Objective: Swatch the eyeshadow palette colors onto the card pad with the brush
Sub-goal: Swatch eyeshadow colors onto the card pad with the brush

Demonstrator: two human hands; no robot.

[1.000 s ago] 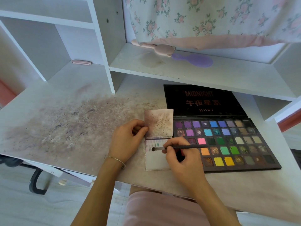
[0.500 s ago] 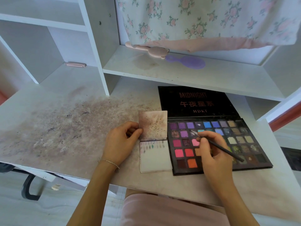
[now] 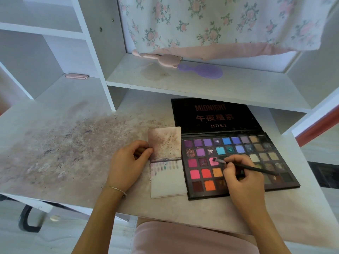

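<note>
An open black eyeshadow palette (image 3: 286, 177) with several coloured pans lies on the desk at the right, its lid flat behind it. My right hand (image 3: 240, 178) grips a thin black brush (image 3: 256, 169) over the pans; the brush tip touches a light pink pan (image 3: 212, 161). Left of the palette lies the card pad (image 3: 167, 182), its stained cover (image 3: 165, 143) flipped up. Small colour swatches run along the top of the white page. My left hand (image 3: 128, 165) pinches the left edge of the pad's cover.
The desk top (image 3: 60, 147) left of the pad is smeared with powder stains. A shelf above holds a pink comb (image 3: 161, 59) and a purple hairbrush (image 3: 205, 71). Floral fabric (image 3: 220, 22) hangs behind. A small pink item (image 3: 76, 76) lies in the left cubby.
My right hand carried the brush from the card pad's page right to the palette, then brought its tip down onto the light pink pan. My left hand kept its hold on the pad.
</note>
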